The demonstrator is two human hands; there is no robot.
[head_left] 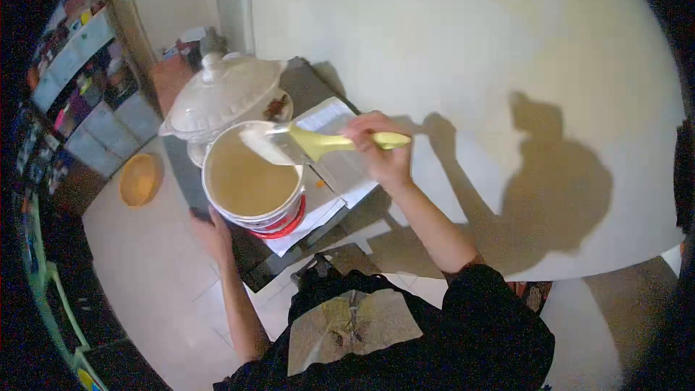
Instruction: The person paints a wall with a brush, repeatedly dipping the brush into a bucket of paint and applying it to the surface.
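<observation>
The right hand point(380, 148) has its grip closed around the yellow-green handle of a flat paintbrush point(315, 145), which it holds almost level, the end of the handle sticking out to the right past the fingers. The brush's pale bristles point left and lie above the far right part of the bucket's opening.

The bucket point(279, 216), white with a red band low on its near side, stands on the dark bench point(304, 80) and is nearly filled, as far as this angle shows, with a tan liquid point(250, 185). The left hand point(210, 235) is at the bench's left edge, just beside the bucket; its fingers are partly hidden, so I cannot tell whether its grip is closed on anything.

White papers point(347, 188) lie on the bench to the right of the bucket and beneath its near side. On the far side of the bucket, to the left, stands a white lidded tureen point(224, 94) with a knob on top.

An orange basin point(141, 179) sits on the pale floor point(145, 268) to the left, near packed shelves point(94, 87). On the right, the person's shadow point(557, 188) falls across a cream wall point(434, 43).
</observation>
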